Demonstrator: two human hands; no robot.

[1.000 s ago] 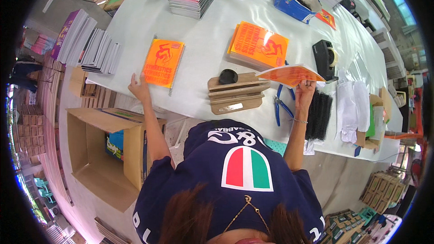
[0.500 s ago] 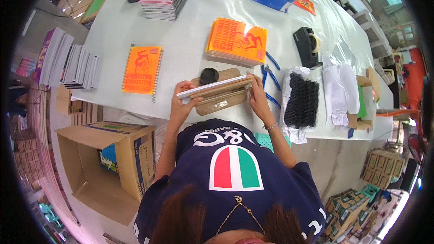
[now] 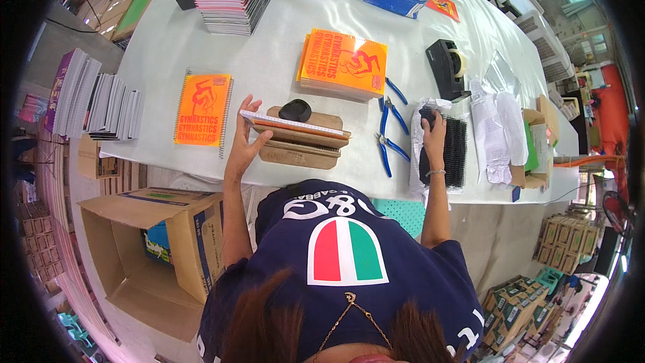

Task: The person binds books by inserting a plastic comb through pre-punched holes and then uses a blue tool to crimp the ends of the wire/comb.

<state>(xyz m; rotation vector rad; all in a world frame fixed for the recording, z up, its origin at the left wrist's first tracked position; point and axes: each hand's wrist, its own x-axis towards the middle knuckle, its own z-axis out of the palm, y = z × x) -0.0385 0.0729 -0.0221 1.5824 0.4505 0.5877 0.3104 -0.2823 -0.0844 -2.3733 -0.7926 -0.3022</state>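
Right hand (image 3: 435, 138) has just left book (image 3: 295, 124), now on black coils (image 3: 457, 151) at 3 o'clock from holder (image 3: 299, 156); cannot tell whether fingers grip any. Left hand (image 3: 243, 148) keeps book's left end, thumb on near side, fingers behind. Book stands on edge in holder: steadying now one-handed, right hand freed. Orange stack (image 3: 344, 60) at 1 o'clock.

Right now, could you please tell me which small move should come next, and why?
The right hand should probably lift one from the black coils: it lies against them, while the left hand is around one end of the booklet standing in the brown holder.
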